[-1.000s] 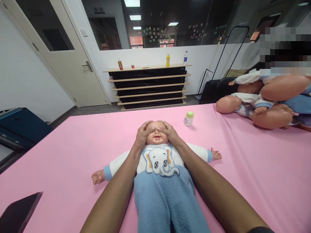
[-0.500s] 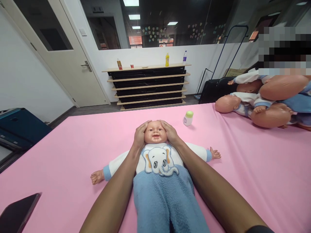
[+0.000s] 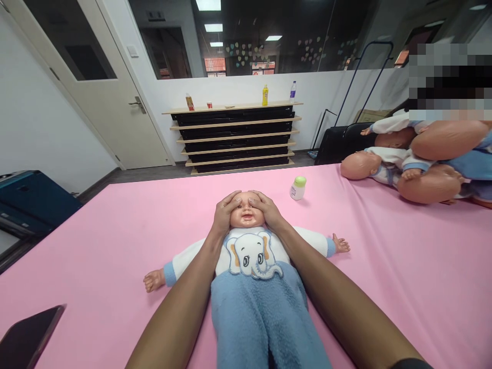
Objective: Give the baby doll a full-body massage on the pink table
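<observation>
A baby doll point(image 3: 246, 256) in a white and blue outfit with an elephant on its chest lies on its back, arms spread wide. My left hand point(image 3: 226, 211) cups the left side of its head, and my right hand point(image 3: 266, 209) cups the other side. Both thumbs rest across the doll's eyes, while the fingers curve up over the forehead and temples. Its nose and mouth show between my palms. Beyond my right hand stands a small white bottle with a green cap point(image 3: 298, 188).
Pink cloth point(image 3: 384, 287) covers the table. Several more dolls point(image 3: 426, 182) are piled at the right, by a person whose face is blurred. A dark phone point(image 3: 31, 333) lies at the near left. Behind are stacked folded tables point(image 3: 236, 128) with bottles on top.
Both thumbs have moved inward from the sides of the doll's head onto its eyes, covering them. The hands otherwise stay around the head, and the doll has not shifted.
</observation>
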`<state>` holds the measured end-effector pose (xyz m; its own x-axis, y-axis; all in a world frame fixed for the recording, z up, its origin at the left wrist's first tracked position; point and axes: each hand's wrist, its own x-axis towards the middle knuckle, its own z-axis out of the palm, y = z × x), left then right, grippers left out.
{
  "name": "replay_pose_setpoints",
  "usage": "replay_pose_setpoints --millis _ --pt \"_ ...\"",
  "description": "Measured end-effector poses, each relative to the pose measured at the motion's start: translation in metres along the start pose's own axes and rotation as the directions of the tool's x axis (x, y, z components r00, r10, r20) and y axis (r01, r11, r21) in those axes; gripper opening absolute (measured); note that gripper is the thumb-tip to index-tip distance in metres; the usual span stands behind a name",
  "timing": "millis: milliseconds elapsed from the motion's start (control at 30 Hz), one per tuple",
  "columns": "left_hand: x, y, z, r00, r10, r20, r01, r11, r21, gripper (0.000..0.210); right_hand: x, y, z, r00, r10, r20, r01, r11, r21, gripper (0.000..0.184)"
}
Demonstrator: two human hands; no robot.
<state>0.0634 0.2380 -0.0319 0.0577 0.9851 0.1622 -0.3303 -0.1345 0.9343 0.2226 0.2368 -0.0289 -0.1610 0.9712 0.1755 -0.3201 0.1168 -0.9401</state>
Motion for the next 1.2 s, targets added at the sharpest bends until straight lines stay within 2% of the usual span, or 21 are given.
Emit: replay_pose_setpoints --millis 133,267,367,500,600,1000,1200 --pt "0.002 -0.003 0.000 0.999 0.039 -0.015 -0.039 0.999 -0.021 0.046 0.003 0.005 -0.001 0.999 -0.034 -0.005 0.034 0.999 0.036 0.042" --pt "0.007 -0.010 -0.002 0.992 0.110 -0.060 -0.111 0.994 -0.008 0.038 0.009 0.010 -0.004 0.990 -0.104 -0.098 0.103 0.995 -0.010 0.035" --pt "0.007 -0.011 -0.003 0.989 0.124 -0.081 -0.124 0.992 0.008 0.036 0.009 0.011 -0.005 0.984 -0.106 -0.142 0.099 0.994 -0.054 0.035" --pt "0.002 -0.005 -0.002 0.997 0.069 0.029 -0.070 0.997 0.026 0.046 0.003 0.006 -0.003 0.999 -0.029 -0.028 0.028 1.000 -0.008 0.045" --pt "-0.001 0.000 0.000 0.999 0.032 0.043 -0.033 0.999 0.037 0.054 -0.001 0.002 -0.002 0.999 0.031 0.014 -0.031 0.999 0.017 0.054" --pt "0.004 -0.007 -0.003 0.998 0.051 -0.025 -0.052 0.998 -0.043 0.041 0.004 0.005 -0.002 1.000 -0.010 0.016 0.008 0.995 0.095 0.044" --pt "0.007 -0.011 -0.003 0.990 0.106 -0.089 -0.108 0.994 -0.020 0.036 0.007 0.012 -0.003 0.993 -0.066 -0.095 0.071 0.996 0.051 0.038"
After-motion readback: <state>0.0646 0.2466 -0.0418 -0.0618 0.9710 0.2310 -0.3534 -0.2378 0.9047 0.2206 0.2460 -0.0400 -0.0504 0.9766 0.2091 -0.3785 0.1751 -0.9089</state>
